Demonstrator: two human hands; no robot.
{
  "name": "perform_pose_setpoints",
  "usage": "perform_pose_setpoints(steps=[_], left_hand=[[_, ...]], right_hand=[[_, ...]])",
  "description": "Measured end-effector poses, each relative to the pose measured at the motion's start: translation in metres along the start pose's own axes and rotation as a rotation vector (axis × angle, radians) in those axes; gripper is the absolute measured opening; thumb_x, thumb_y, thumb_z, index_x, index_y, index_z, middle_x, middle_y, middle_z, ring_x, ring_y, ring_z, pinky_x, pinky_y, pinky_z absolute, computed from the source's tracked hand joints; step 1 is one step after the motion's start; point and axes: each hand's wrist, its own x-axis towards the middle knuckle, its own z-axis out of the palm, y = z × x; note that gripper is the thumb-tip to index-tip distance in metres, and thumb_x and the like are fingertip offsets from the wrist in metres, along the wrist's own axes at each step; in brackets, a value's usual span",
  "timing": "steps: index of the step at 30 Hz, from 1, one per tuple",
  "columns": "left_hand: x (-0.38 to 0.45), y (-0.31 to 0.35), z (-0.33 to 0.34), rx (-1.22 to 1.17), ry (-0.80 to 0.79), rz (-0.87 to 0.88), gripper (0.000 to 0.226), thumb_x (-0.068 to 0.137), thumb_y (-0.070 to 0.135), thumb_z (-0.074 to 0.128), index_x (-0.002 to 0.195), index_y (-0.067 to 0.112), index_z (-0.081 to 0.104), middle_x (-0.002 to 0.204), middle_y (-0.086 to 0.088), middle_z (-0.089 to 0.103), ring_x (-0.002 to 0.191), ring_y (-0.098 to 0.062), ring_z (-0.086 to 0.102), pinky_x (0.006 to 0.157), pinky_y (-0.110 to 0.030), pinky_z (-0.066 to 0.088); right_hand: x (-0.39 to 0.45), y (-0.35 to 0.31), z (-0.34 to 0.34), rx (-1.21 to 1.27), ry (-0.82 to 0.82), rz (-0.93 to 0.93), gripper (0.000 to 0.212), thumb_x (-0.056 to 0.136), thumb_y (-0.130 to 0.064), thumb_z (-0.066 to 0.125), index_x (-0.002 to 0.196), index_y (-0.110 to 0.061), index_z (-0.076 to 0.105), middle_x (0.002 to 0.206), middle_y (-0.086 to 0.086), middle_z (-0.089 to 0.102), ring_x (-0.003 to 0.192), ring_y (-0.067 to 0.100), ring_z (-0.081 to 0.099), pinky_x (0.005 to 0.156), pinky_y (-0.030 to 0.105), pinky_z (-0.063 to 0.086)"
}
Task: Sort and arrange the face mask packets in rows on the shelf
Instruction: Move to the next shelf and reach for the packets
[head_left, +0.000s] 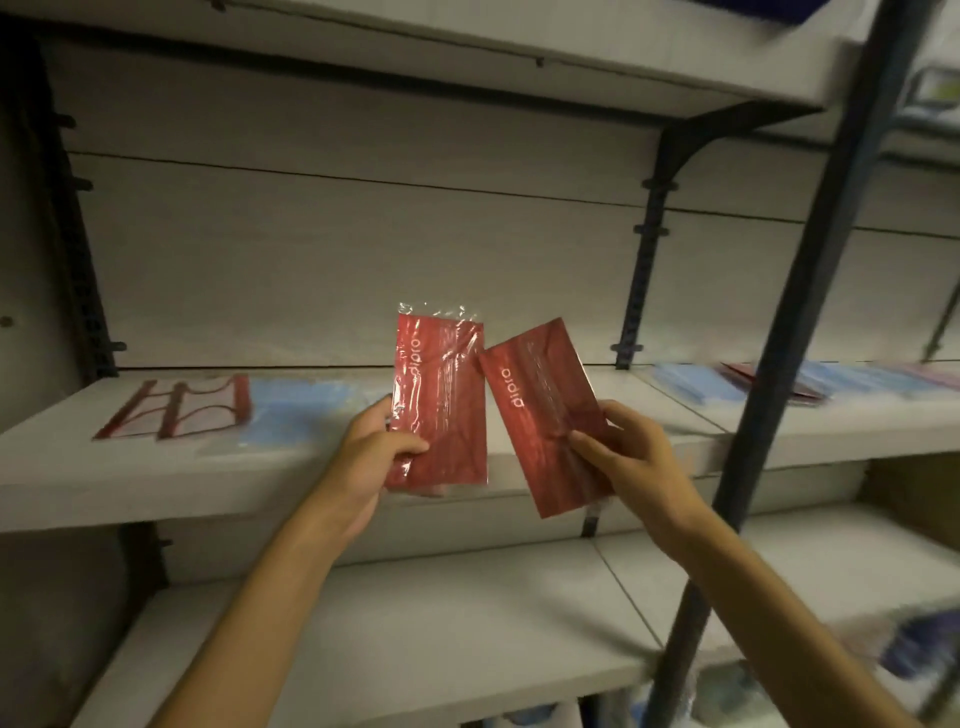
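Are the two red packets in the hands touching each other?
Cannot tell: in the head view, the left packet and right packet nearly meet at one corner.

Hands: two, a left hand (382, 447) and a right hand (631, 457), each holding one red packet, so two red face mask packets held in the air: left-held red packet (441, 400) and right-held red packet (540, 410). On the middle shelf (156, 483), left bay: two red-edged packets (179, 408) lying side by side and one pale blue packet (298, 410) beside them. Right bay of the same shelf: a blurred spread of blue packets (691, 384) and at least one dark red packet (779, 387), number not countable; shelf boards in view: three.
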Motion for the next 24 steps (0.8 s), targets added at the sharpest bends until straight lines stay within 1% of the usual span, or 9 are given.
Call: perform_pose_setpoints(steps=[3,8,12,13,17,19,21,22,24], left_hand=[[-0.015,-0.016,0.072,-0.002,-0.035,-0.008,0.039,0.088,-0.015,0.049,0.112,0.012,0.062,0.104,-0.015,0.07,0.075,-0.032,0.073,0.047,-0.042,0.058],[-0.039,-0.048,0.196,0.03,-0.089,-0.013,0.04,0.09,-0.01,0.051,0.121,0.014,0.059,0.106,-0.01,0.072,0.078,-0.029,0.074,0.049,-0.039,0.058],[-0.053,-0.069,0.284,0.082,-0.121,-0.031,0.036,0.092,-0.005,0.053,0.119,0.018,0.059,0.104,-0.009,0.072,0.08,-0.027,0.075,0.052,-0.039,0.059],[-0.055,-0.074,0.302,0.106,-0.128,-0.038,0.034,0.092,-0.003,0.054,0.117,0.019,0.059,0.105,-0.01,0.072,0.08,-0.027,0.075,0.054,-0.04,0.06],[-0.052,-0.088,0.364,0.163,-0.163,-0.07,0.032,0.092,-0.003,0.054,0.117,0.017,0.055,0.107,-0.011,0.068,0.07,-0.025,0.073,0.049,-0.034,0.057],[-0.045,-0.095,0.391,0.174,-0.183,-0.09,0.037,0.091,-0.002,0.055,0.123,0.018,0.052,0.113,-0.01,0.066,0.081,-0.029,0.072,0.05,-0.032,0.056],[-0.035,-0.099,0.415,0.196,-0.18,-0.097,0.038,0.091,0.002,0.056,0.124,0.021,0.052,0.115,-0.007,0.064,0.093,-0.031,0.069,0.051,-0.032,0.056],[-0.029,-0.101,0.427,0.202,-0.167,-0.092,0.037,0.09,0.002,0.056,0.122,0.021,0.054,0.114,-0.007,0.063,0.093,-0.03,0.068,0.05,-0.031,0.055],[-0.017,-0.104,0.449,0.204,-0.126,-0.077,0.035,0.089,0.002,0.055,0.12,0.018,0.056,0.107,-0.007,0.064,0.083,-0.024,0.067,0.048,-0.028,0.051]], right_hand=[[-0.029,0.009,-0.065,-0.026,0.016,-0.03,0.025,0.097,-0.015,0.059,0.121,-0.017,0.062,0.113,0.003,0.073,0.102,0.017,0.072,0.081,0.036,0.061],[-0.076,0.023,-0.183,0.018,0.101,0.017,0.021,0.096,-0.015,0.06,0.117,-0.016,0.065,0.106,0.0,0.076,0.097,0.019,0.073,0.078,0.035,0.061],[-0.098,0.037,-0.265,0.031,0.195,0.053,0.018,0.096,-0.012,0.062,0.113,-0.014,0.069,0.101,0.007,0.076,0.093,0.03,0.073,0.081,0.05,0.06],[-0.101,0.041,-0.282,0.034,0.212,0.066,0.019,0.095,-0.012,0.063,0.113,-0.012,0.069,0.099,0.007,0.077,0.091,0.029,0.074,0.08,0.05,0.061],[-0.107,0.052,-0.338,0.057,0.241,0.107,0.018,0.095,-0.014,0.065,0.112,-0.012,0.069,0.093,0.005,0.077,0.08,0.019,0.075,0.065,0.037,0.06],[-0.103,0.058,-0.359,0.069,0.252,0.127,0.017,0.094,-0.014,0.066,0.111,-0.011,0.069,0.091,0.007,0.077,0.076,0.02,0.075,0.06,0.032,0.058],[-0.095,0.067,-0.378,0.062,0.272,0.145,0.016,0.094,-0.014,0.067,0.109,-0.01,0.069,0.091,0.011,0.077,0.077,0.023,0.075,0.059,0.033,0.059],[-0.089,0.071,-0.386,0.058,0.283,0.156,0.014,0.093,-0.013,0.067,0.106,-0.009,0.07,0.092,0.015,0.076,0.078,0.025,0.074,0.061,0.036,0.061],[-0.075,0.082,-0.401,0.057,0.294,0.174,0.009,0.093,-0.011,0.067,0.101,-0.009,0.071,0.094,0.022,0.074,0.08,0.03,0.073,0.071,0.044,0.063]])
